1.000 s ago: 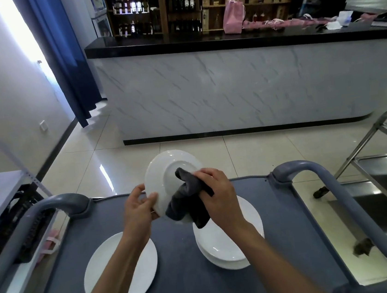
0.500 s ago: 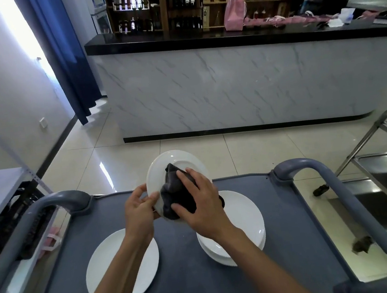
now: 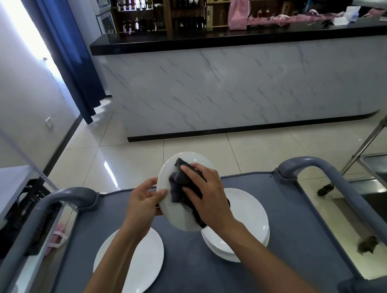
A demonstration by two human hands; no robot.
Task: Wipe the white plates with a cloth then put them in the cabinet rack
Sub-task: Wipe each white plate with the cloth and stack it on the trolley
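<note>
Wiping is the step in hand, judging by how things lie; nearest the camera, a single white plate (image 3: pixel 131 264) is lying flat on the left of the grey cart top (image 3: pixel 196 288), and a stack of white plates (image 3: pixel 246 217) is sitting on the right, well apart from it; just above them, the left hand (image 3: pixel 143 205) is gripping the left rim of the held plate (image 3: pixel 170 209), thumb on the face and fingers curled behind, keeping it tilted toward the person; the right hand (image 3: pixel 208 197) is pressing a dark grey cloth (image 3: pixel 180 184) flat against the plate's face, fingers spread over the bunched fabric and partly curled into it.

To do this well, the cloth should probably be travelling in full circles out to the rim, since the bare white band along the lower left edge looks least covered; the left hand ought to be turning the plate bit by bit so its own thumb is not shielding a patch; pressure should be meeting the supporting fingers behind, or the plate may be slipping down onto the stack beneath it; the back needs wiping too.

Farther off, the marble-fronted bar counter (image 3: pixel 240 80) is standing across the tiled floor; which unit holds the cabinet rack I cannot tell.
</note>
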